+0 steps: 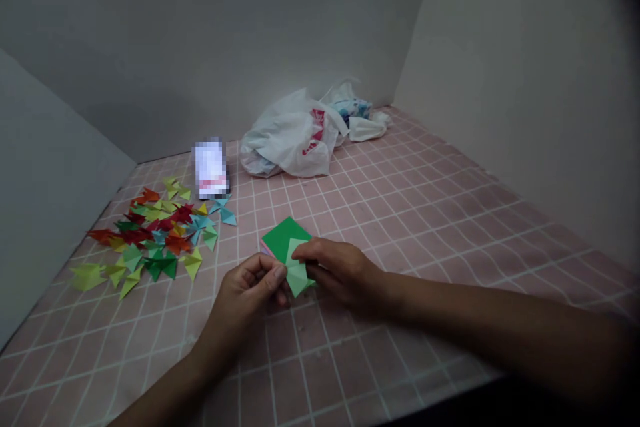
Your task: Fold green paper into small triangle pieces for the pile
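Note:
My left hand (250, 288) and my right hand (340, 270) meet over a pink gridded tabletop (400, 213). Both pinch a light green folded paper piece (297, 268), the left at its left edge, the right from above. Just behind it lies a small stack of square paper (277, 237) with a dark green sheet on top and a pink edge showing below. To the left lies a scattered pile of folded paper pieces (155, 233) in red, yellow, green and blue.
A blurred white phone-like object (211, 170) stands behind the pile. A white plastic bag (293, 137) and more wrapped things (357, 117) lie in the far corner. Grey walls close the left, back and right sides.

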The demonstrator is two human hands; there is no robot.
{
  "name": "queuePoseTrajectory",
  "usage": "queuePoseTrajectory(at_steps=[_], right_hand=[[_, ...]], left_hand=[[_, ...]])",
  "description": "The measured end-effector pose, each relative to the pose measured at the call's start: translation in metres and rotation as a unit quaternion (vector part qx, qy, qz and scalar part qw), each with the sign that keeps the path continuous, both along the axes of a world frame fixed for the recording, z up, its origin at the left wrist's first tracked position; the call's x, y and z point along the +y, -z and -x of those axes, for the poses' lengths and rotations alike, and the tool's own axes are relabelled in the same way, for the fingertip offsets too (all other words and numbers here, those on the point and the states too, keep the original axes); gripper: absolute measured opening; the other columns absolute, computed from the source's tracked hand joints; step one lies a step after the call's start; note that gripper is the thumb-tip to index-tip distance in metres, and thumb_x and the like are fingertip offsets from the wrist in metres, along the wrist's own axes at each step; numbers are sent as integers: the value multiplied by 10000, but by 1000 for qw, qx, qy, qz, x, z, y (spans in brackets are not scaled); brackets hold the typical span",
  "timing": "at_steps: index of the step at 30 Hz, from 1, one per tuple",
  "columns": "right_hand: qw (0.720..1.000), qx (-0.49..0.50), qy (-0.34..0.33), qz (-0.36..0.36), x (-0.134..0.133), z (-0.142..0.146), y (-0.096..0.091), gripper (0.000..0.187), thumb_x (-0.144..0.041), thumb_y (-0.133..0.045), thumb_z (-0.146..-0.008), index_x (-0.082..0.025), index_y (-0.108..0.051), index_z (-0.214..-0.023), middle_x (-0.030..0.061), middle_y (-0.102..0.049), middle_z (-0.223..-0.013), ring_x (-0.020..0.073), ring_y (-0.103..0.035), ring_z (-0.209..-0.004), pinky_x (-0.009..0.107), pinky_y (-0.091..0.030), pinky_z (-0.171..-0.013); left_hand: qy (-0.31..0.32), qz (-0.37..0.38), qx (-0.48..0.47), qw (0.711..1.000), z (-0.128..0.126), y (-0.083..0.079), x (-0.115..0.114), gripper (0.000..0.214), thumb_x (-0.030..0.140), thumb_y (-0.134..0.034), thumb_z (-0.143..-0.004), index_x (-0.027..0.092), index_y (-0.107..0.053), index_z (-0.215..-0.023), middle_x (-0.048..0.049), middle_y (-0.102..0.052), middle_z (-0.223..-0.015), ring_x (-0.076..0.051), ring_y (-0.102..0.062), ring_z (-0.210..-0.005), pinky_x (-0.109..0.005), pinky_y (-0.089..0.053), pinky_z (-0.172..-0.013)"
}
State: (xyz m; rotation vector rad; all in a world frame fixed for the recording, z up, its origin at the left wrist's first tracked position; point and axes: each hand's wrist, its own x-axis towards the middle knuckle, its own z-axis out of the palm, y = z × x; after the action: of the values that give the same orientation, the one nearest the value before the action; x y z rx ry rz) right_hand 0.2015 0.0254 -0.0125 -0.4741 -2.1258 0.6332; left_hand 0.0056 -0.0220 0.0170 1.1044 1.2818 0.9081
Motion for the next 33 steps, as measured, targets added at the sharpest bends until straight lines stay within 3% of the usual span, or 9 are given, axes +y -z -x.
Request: queuePoseTrajectory(at_steps=[7,10,12,14,16,18,21,24,33], right_hand=[[998,-14,-27,-55,5,-4,3,195,-149,-442,-989,-166,-570,-1135,67,-658,-885,166,-612,-771,276,-504,-666],[999,3,-27,-31,6,-4,0,204,-123,-432,-969,-176,-564,-1115,58,-652,-894,156,-607,-783,270,-498,-680],[999,23,-25,36,5,-4,-3,218,-96,-448,-934,-181,-556,-1103,54,-646,-933,145,-606,-813,271,-497,-710],[986,42,-14,160,5,-4,-6,229,-114,-515,-892,-188,-544,-1106,31,-625,-922,128,-593,-763,259,-489,-679],[944,70,-10,322,5,-3,-6,252,-181,-592,-865,-198,-523,-1106,-9,-598,-844,110,-576,-660,243,-472,-606],[879,92,-28,466,5,-1,-6,218,-270,-635,-862,-189,-528,-1032,-32,-593,-767,99,-576,-585,235,-459,-563],[818,102,-50,564,5,1,-4,212,-341,-653,-860,-166,-536,-832,-24,-615,-701,82,-574,-540,226,-443,-558],[814,105,-44,570,5,1,-4,241,-336,-686,-838,-161,-536,-768,-27,-619,-687,69,-561,-529,214,-419,-545],[852,73,-22,517,6,-4,-11,181,-301,-627,-865,-174,-523,-790,-48,-545,-630,88,-521,-535,226,-396,-528]], left_hand=[[58,7,9,998,1,4,0,285,436,-649,-885,186,-640,-748,-4,-651,-626,-126,-575,-587,-264,-437,-621],[69,4,-1,998,1,6,0,259,417,-658,-885,179,-653,-782,0,-655,-647,-121,-584,-602,-254,-441,-623],[61,-1,-4,998,0,6,-1,248,404,-659,-883,175,-648,-788,3,-659,-656,-116,-587,-607,-246,-446,-620],[39,-20,4,999,0,5,-2,232,382,-657,-882,175,-639,-779,8,-657,-655,-115,-592,-611,-243,-457,-626],[4,-53,18,998,-1,3,-2,211,354,-641,-890,177,-633,-776,12,-653,-656,-116,-601,-625,-245,-472,-646],[-24,-84,34,996,-1,1,-2,191,323,-628,-895,179,-633,-771,13,-651,-658,-118,-607,-634,-246,-483,-658],[-32,-106,52,993,-2,2,-2,166,296,-623,-892,181,-634,-772,12,-651,-656,-121,-608,-634,-245,-485,-647],[-17,-118,64,991,-1,6,-2,163,293,-612,-898,183,-630,-780,12,-650,-655,-123,-606,-642,-244,-479,-648],[52,-134,136,980,1,10,-2,90,259,-655,-868,177,-677,-836,-10,-671,-755,-131,-614,-694,-241,-484,-643]])
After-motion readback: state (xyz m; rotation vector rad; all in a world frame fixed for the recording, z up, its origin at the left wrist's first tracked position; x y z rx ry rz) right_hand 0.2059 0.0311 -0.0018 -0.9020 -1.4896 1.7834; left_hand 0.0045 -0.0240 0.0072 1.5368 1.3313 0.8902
